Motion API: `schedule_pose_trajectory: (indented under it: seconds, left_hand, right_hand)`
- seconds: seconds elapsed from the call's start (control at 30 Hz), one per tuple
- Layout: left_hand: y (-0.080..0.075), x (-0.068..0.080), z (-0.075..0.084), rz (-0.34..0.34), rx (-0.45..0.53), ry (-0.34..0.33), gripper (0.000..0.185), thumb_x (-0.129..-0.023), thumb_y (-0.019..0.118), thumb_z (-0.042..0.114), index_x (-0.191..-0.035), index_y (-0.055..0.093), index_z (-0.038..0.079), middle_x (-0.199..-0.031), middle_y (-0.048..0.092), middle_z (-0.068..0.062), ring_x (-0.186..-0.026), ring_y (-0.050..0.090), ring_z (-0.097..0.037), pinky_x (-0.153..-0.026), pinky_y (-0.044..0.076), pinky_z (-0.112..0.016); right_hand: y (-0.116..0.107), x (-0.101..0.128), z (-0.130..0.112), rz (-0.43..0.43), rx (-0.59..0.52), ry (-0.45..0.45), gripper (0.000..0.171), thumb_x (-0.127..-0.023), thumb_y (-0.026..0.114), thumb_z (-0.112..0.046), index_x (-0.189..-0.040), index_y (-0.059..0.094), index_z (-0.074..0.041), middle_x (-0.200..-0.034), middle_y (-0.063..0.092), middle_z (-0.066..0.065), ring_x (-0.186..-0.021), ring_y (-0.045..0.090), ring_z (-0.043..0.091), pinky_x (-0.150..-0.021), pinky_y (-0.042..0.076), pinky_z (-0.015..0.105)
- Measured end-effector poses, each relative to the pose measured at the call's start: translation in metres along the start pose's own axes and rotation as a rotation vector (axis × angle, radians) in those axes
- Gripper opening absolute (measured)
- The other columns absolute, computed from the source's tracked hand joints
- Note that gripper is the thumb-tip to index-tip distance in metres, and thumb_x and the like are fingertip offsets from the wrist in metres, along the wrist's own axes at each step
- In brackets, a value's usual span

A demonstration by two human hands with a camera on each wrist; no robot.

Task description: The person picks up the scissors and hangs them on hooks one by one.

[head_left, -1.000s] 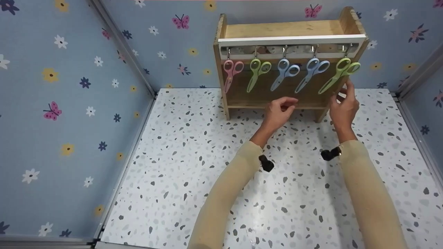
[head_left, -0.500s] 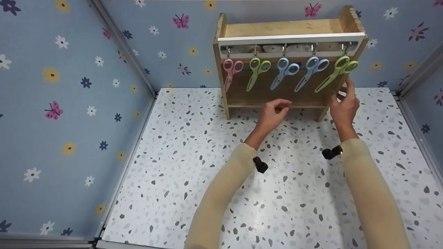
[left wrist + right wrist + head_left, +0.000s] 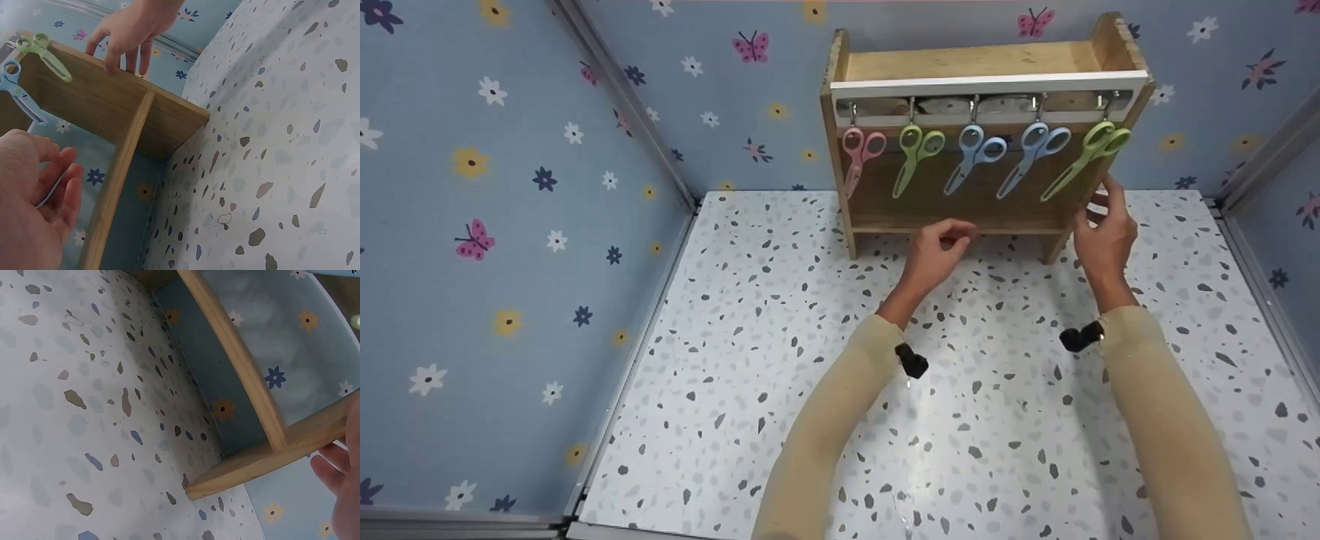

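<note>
While my left hand (image 3: pixel 934 251) hangs in front of the wooden rack (image 3: pixel 982 64), its fingers loosely curled and holding nothing, it sits just short of the rack's bottom rail (image 3: pixel 960 227) without touching it. To its left the speckled tabletop (image 3: pixel 750 337) runs bare all the way to the metal edge strip (image 3: pixel 637 337) under the flowered wall (image 3: pixel 495 225), so there is plenty of room on that side. Above, five pairs of scissors hang from hooks under the white rail (image 3: pixel 990 82): pink scissors (image 3: pixel 856 156), green scissors (image 3: pixel 913 154), two blue pairs (image 3: pixel 973 154), (image 3: pixel 1032 154), then the far-right green scissors (image 3: pixel 1081 157). My right hand (image 3: pixel 1104 234) is at the rack's right side panel (image 3: pixel 1091 202), straight fingers laid against the wood, just below the tips of that last green pair. Beyond it, a narrower strip of tabletop reaches the right-hand edge strip (image 3: pixel 1256 285).

My left wrist view shows what the head view hides: the right hand's fingers (image 3: pixel 126 53) draped over the panel's edge, and open space behind the bottom rail. My right wrist view shows only fingertips (image 3: pixel 332 464) just beside the panel's foot (image 3: pixel 253 467) where it meets the tabletop, so whether they press there I cannot tell.
</note>
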State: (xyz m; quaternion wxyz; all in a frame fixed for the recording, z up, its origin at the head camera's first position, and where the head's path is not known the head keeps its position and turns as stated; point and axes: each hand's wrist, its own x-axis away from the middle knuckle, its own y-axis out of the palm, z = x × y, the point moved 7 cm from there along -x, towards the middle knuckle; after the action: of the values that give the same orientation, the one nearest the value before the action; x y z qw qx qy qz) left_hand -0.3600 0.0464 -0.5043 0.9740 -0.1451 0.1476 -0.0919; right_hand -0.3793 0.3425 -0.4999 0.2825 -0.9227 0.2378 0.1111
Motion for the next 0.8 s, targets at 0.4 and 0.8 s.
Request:
schedule_pose_trajectory:
  seconds: [0.4,0.8]
  left_hand:
    - [-0.012,0.006,-0.013,0.019,-0.004,-0.023,0.021,-0.110,0.070,0.006,-0.128,0.081,0.005,-0.123,0.084,-0.012,-0.110,0.076,-0.017,-0.094,0.058,-0.016]
    - [-0.036,0.012,-0.018,0.044,-0.021,-0.057,0.022,-0.111,0.070,0.009,-0.130,0.081,0.007,-0.127,0.083,-0.013,-0.113,0.075,-0.019,-0.097,0.059,-0.021]
  right_hand:
    - [-0.001,0.003,0.001,-0.013,-0.010,0.011,0.048,-0.118,0.056,-0.024,-0.166,0.054,-0.021,-0.157,0.072,0.011,-0.144,0.070,0.029,-0.122,0.057,0.050]
    - [-0.005,0.012,0.002,-0.029,0.032,-0.016,0.049,-0.120,0.048,-0.034,-0.164,0.057,-0.013,-0.151,0.074,0.019,-0.140,0.073,0.037,-0.121,0.055,0.056]
